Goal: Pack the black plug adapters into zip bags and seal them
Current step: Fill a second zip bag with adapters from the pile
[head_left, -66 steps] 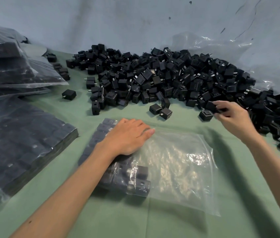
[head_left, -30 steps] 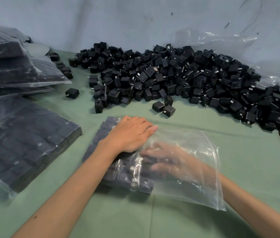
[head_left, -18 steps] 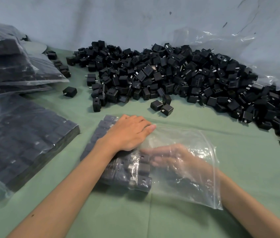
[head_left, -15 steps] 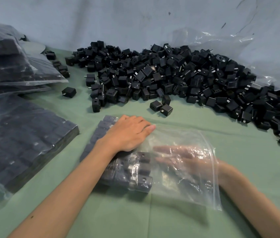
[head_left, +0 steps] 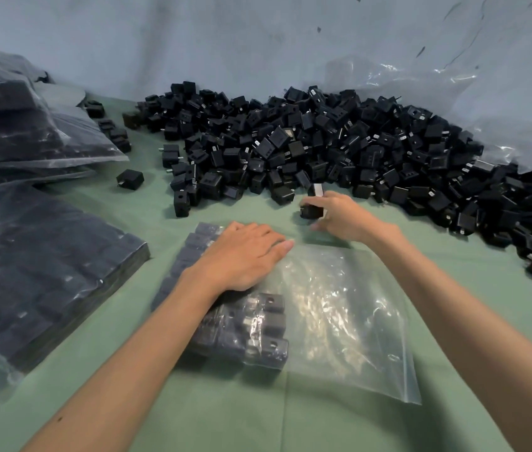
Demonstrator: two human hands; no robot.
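A clear zip bag [head_left: 339, 321] lies flat on the green cloth, its left part filled with rows of black plug adapters [head_left: 251, 331]. My left hand [head_left: 242, 256] rests flat on top of the packed rows, fingers straight. My right hand [head_left: 339, 216] is out of the bag, just beyond its far edge, and pinches a black adapter [head_left: 310, 211] at the near rim of the big loose pile of adapters [head_left: 339, 148]. A second adapter [head_left: 316, 190] stands right above the held one; I cannot tell if the hand grips it too.
Filled, sealed bags of adapters lie at the left, one large flat bag [head_left: 36, 265] near me and a stack [head_left: 23, 125] behind it. A single adapter [head_left: 130, 179] lies apart. Crumpled clear plastic [head_left: 453, 86] sits behind the pile against the wall.
My right hand has come out of the zip bag and moved forward to the pile's edge, where it took hold of an adapter. The left hand has stayed on the packed rows.
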